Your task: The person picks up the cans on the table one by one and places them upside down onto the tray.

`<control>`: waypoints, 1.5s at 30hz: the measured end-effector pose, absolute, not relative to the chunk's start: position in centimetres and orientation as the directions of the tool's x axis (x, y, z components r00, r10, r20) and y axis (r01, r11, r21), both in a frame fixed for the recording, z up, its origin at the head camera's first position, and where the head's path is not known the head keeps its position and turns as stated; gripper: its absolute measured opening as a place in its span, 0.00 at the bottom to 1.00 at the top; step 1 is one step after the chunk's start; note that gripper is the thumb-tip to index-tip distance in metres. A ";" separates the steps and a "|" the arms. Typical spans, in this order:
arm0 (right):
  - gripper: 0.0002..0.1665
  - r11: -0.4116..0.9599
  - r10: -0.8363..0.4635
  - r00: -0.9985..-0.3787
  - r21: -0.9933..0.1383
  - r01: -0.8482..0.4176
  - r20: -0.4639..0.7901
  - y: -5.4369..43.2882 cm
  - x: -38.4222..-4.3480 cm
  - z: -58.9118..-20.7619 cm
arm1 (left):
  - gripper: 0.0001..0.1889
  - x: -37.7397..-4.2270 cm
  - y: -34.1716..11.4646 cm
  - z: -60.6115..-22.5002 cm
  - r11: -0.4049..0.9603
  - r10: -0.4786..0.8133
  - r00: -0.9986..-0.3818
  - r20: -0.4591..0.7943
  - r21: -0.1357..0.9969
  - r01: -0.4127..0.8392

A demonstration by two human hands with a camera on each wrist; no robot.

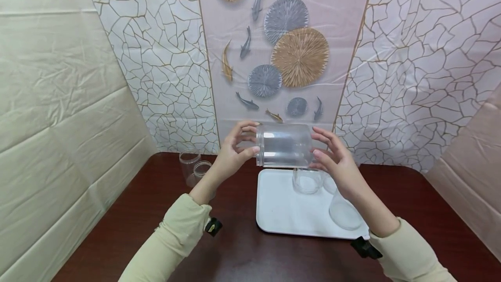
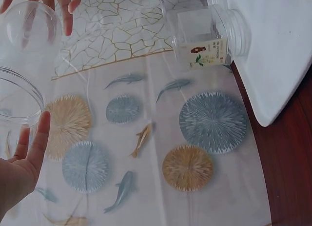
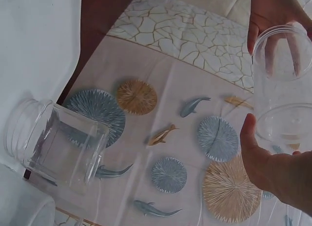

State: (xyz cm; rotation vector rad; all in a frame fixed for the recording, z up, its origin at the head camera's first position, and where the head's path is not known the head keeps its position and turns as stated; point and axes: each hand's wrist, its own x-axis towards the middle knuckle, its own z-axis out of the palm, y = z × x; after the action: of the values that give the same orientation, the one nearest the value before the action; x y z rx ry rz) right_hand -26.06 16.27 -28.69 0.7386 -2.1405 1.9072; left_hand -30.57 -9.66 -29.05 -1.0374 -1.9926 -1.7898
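A clear, empty-looking plastic jar (image 1: 285, 145) is held on its side above the back of the table. My left hand (image 1: 235, 148) grips it at the threaded mouth, thumb in front and fingers behind. At the closed base, my right hand (image 1: 334, 158) holds the other end with fingertips and thumb. The left wrist view shows the ringed mouth of this jar (image 2: 22, 92) close to the left fingers (image 2: 38, 145). From the right wrist, the jar (image 3: 278, 94) spans the space between both hands, its wall see-through.
Below the held jar lies a white tray (image 1: 282, 212) bearing several clear jars, among them a squarish jar (image 2: 204, 35) with a printed label and a round jar (image 1: 345, 214). At the back left stand a tall clear jar (image 1: 187, 166) and a smaller jar (image 1: 201, 169). Patterned cloth hangs behind.
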 end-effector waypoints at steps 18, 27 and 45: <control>0.30 0.093 -0.231 -0.926 -0.940 -0.327 0.299 15.6 -25.5 -27.9 | 0.30 -30.4 -9.2 -29.8 -0.042 0.348 -0.708 0.614 0.765 0.643; 0.31 0.080 -0.242 -0.926 -0.945 -0.317 0.290 15.7 -25.6 -27.8 | 0.30 -30.7 -8.9 -30.2 -0.085 0.368 -0.696 0.617 0.767 0.636; 0.26 0.162 -0.221 -0.899 -0.895 -0.415 0.377 16.4 -26.3 -27.7 | 0.31 -30.5 -9.6 -31.0 0.003 0.504 -0.687 0.523 0.794 0.607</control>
State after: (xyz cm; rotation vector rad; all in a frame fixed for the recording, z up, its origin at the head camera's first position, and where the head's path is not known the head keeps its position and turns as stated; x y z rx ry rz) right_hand -26.30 16.37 -27.74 0.6283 -2.2687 1.8325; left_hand -30.52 -9.59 -31.03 -1.2020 -2.1606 -1.7923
